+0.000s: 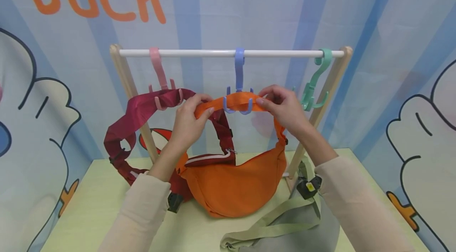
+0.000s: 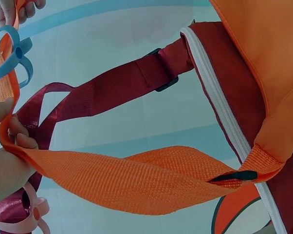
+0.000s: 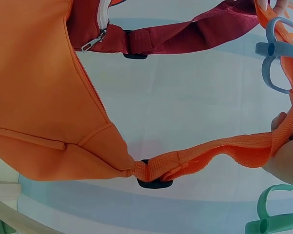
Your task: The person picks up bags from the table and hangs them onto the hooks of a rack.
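Note:
An orange waist bag (image 1: 235, 184) hangs by its strap (image 1: 240, 100) from the blue hook (image 1: 239, 69) at the middle of the rack. The strap lies in the prongs of this hook. My left hand (image 1: 189, 121) pinches the strap just left of the hook, and my right hand (image 1: 283, 107) pinches it just right. In the left wrist view the strap (image 2: 122, 178) runs twisted from my left fingers down to the bag. A black buckle (image 3: 155, 180) joins strap and bag on the right side.
A dark red bag (image 1: 210, 159) hangs by its strap from the pink hook (image 1: 158, 67), partly behind the orange one. At the right, a green hook (image 1: 315, 85) hangs on the white bar (image 1: 206, 53). A grey-green bag (image 1: 303, 228) lies on the table (image 1: 82, 204) at front right.

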`<act>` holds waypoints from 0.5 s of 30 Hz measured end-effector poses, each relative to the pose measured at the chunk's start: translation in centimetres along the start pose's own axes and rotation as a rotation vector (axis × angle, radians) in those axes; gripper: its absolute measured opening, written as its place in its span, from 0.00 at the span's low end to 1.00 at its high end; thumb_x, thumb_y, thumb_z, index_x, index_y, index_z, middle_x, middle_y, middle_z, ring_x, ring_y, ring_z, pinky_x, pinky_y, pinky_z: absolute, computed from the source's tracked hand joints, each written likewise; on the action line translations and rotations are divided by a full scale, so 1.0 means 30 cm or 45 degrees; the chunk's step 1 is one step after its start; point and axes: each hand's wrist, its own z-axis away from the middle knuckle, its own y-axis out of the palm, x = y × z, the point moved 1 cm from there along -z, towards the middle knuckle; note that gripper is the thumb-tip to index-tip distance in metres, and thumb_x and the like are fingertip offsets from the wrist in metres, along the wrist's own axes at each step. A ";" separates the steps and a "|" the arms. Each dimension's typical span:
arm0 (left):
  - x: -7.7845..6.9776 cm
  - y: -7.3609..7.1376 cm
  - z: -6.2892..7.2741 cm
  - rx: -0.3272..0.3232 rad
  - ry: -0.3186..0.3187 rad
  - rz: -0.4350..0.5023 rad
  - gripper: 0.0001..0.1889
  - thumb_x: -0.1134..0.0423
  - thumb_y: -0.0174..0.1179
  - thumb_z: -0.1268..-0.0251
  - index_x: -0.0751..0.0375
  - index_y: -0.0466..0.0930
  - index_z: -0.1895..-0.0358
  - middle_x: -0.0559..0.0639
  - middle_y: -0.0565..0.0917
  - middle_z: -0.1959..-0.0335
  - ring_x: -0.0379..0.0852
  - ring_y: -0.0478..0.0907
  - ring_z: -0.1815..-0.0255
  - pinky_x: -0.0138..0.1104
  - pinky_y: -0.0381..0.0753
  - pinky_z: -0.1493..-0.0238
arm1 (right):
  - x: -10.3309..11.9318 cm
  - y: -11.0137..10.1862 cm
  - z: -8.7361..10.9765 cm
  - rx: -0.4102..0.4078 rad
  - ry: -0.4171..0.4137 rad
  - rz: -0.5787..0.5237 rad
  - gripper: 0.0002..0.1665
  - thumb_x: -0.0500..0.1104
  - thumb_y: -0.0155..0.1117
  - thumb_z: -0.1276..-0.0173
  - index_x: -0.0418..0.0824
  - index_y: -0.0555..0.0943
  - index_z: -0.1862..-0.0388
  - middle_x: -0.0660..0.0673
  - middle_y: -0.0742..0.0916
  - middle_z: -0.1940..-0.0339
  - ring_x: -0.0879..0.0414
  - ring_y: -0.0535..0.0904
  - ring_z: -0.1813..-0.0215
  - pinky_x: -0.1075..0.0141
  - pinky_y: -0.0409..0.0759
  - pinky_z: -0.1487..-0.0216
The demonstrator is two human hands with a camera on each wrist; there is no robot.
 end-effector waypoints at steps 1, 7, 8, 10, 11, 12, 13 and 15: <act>0.001 0.001 0.000 0.002 0.005 0.003 0.11 0.67 0.59 0.40 0.62 0.76 0.54 0.58 0.78 0.58 0.52 0.73 0.58 0.43 0.74 0.56 | 0.000 0.001 0.001 -0.002 -0.002 -0.004 0.16 0.46 0.61 0.37 0.35 0.77 0.57 0.42 0.75 0.74 0.50 0.68 0.73 0.67 0.69 0.74; 0.006 0.003 0.002 0.005 0.037 0.017 0.10 0.68 0.59 0.40 0.62 0.77 0.55 0.57 0.78 0.60 0.51 0.73 0.59 0.43 0.74 0.57 | -0.006 0.004 0.005 0.019 -0.057 -0.045 0.13 0.41 0.59 0.35 0.33 0.76 0.57 0.41 0.78 0.69 0.51 0.72 0.70 0.66 0.72 0.70; 0.006 0.003 0.002 0.005 0.042 0.021 0.10 0.69 0.59 0.40 0.62 0.77 0.55 0.57 0.78 0.61 0.51 0.73 0.59 0.43 0.74 0.57 | -0.007 0.004 0.005 0.026 -0.070 -0.049 0.12 0.41 0.59 0.35 0.33 0.75 0.57 0.41 0.79 0.68 0.51 0.72 0.69 0.66 0.73 0.69; 0.008 0.004 0.004 0.009 0.046 0.026 0.10 0.69 0.58 0.40 0.62 0.76 0.54 0.57 0.78 0.61 0.51 0.73 0.59 0.43 0.74 0.56 | -0.008 0.004 0.004 0.037 -0.091 -0.047 0.11 0.39 0.58 0.34 0.33 0.75 0.57 0.41 0.80 0.66 0.52 0.74 0.68 0.65 0.74 0.67; 0.009 0.004 0.005 0.010 0.047 0.028 0.10 0.69 0.58 0.40 0.62 0.76 0.54 0.57 0.78 0.61 0.51 0.72 0.59 0.43 0.73 0.56 | -0.009 0.005 0.004 0.043 -0.098 -0.044 0.11 0.38 0.58 0.34 0.33 0.75 0.57 0.41 0.80 0.66 0.51 0.74 0.67 0.65 0.75 0.66; 0.009 0.004 0.006 0.012 0.048 0.029 0.11 0.70 0.58 0.40 0.62 0.76 0.54 0.57 0.78 0.60 0.52 0.72 0.58 0.43 0.73 0.56 | -0.009 0.005 0.004 0.049 -0.102 -0.043 0.10 0.38 0.58 0.34 0.32 0.75 0.58 0.40 0.80 0.65 0.51 0.75 0.67 0.65 0.75 0.65; 0.009 0.004 0.008 0.013 0.049 0.030 0.11 0.70 0.58 0.40 0.62 0.76 0.54 0.57 0.78 0.60 0.52 0.72 0.58 0.43 0.73 0.55 | -0.009 0.004 0.004 0.055 -0.103 -0.041 0.10 0.38 0.58 0.34 0.32 0.75 0.58 0.40 0.80 0.65 0.51 0.75 0.67 0.65 0.75 0.65; 0.011 0.005 0.010 0.017 0.045 0.030 0.11 0.70 0.58 0.39 0.61 0.76 0.53 0.57 0.77 0.60 0.51 0.72 0.58 0.43 0.73 0.55 | -0.010 0.004 0.005 0.065 -0.100 -0.039 0.10 0.37 0.58 0.34 0.32 0.75 0.58 0.40 0.80 0.65 0.51 0.75 0.67 0.66 0.75 0.65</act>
